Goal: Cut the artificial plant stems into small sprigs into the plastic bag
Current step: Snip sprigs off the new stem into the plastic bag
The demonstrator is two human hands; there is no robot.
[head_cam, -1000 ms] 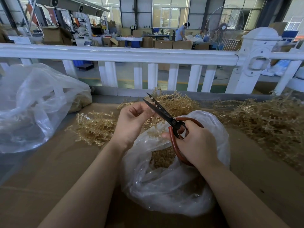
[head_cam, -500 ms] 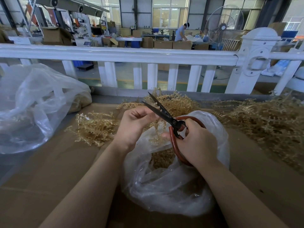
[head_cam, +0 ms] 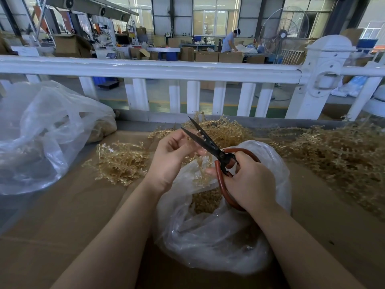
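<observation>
My right hand (head_cam: 248,182) grips the red-brown loop handles of black scissors (head_cam: 205,140), whose blades stand apart and point up and left. My left hand (head_cam: 173,157) pinches a tan artificial plant stem (head_cam: 203,171) that hangs down under the blades over the mouth of a clear plastic bag (head_cam: 218,236). Cut tan sprigs (head_cam: 205,200) lie inside the bag. The stem's top is hidden between my fingers and the blades.
Loose tan stems lie in piles at the left (head_cam: 120,161), behind my hands (head_cam: 225,130) and at the right (head_cam: 337,159) on the cardboard-covered table (head_cam: 62,236). A second clear bag (head_cam: 41,132) sits at the left. A white railing (head_cam: 145,69) bounds the far edge.
The scissor blades have opened a little wider and my left hand has shifted slightly, keeping the stem at the blades. The bag and piles have not moved.
</observation>
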